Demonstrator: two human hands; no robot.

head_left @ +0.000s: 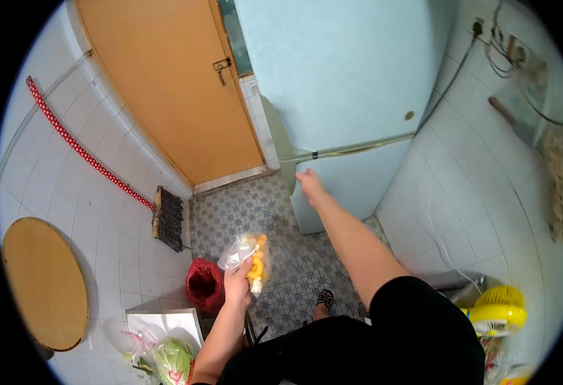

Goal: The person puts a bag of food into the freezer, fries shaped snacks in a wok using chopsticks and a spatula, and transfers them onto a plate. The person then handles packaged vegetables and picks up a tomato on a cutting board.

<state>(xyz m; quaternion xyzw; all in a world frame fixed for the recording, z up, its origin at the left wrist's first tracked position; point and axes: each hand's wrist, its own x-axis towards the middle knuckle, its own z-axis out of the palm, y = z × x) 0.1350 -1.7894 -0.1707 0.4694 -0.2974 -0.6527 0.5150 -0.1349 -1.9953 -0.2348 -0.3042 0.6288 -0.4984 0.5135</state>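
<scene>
My left hand (235, 282) is closed around a clear plastic bag (256, 262) with orange-yellow and white pieces inside; what they are I cannot make out. My right arm reaches forward to the pale blue refrigerator (345, 70). There my right hand (310, 185) grips the upper left edge of the lower refrigerator door (358, 186), its fingertips partly hidden. Whether that door stands slightly ajar, I cannot tell. The upper door looks closed.
Left of the bag is a bin with a red liner (205, 282). A broom (168, 218) leans by the wooden door (172, 83). Bagged cabbage (174, 360) lies at lower left, a round board (44, 282) beyond it. A yellow fan (498, 311) stands at right.
</scene>
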